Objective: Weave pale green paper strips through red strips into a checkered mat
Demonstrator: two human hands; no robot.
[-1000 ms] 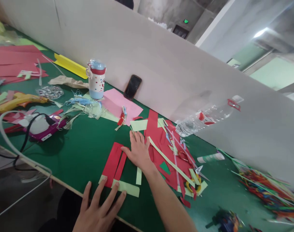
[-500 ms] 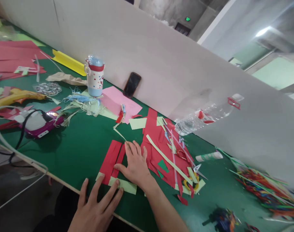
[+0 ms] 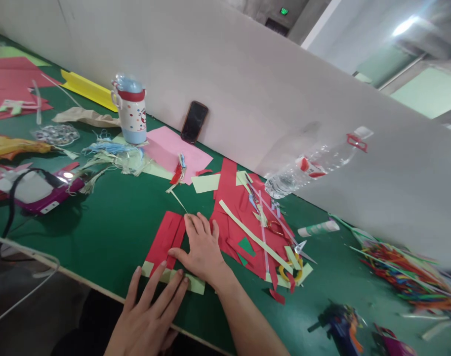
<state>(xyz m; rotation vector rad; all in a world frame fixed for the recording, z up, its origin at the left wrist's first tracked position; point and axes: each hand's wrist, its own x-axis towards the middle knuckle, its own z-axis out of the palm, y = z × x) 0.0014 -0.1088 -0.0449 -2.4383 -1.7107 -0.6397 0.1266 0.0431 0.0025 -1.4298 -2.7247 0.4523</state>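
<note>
Two red paper pieces [image 3: 164, 236] lie side by side on the green table, their lower ends at a pale yellow-green paper strip [image 3: 194, 284]. My left hand [image 3: 154, 306] has its fingers spread, with the fingertips on the pale strip and the red paper's lower end. Flat over the right red piece, my right hand [image 3: 201, 249] is open, its thumb on the paper and the other fingers stretched forward. A thin pale strand [image 3: 180, 201] runs from a small red, white and blue tassel [image 3: 178, 170] to those fingertips; whether they touch it is unclear.
Red scraps [image 3: 225, 232] with strips, scissors [image 3: 300, 246] and yellow tape [image 3: 290, 272] lie right. Behind stand a bottle [image 3: 310, 165], phone [image 3: 194, 122] and cup [image 3: 132, 116]. Two glue guns [image 3: 18, 147] [image 3: 342, 326], a purple device [image 3: 49, 198] and pipe cleaners [image 3: 406, 277] are around.
The gap between the two red pieces has closed, the right one moving left with my right hand on it. My left hand stays at the pale strip. The view has shifted slightly right.
</note>
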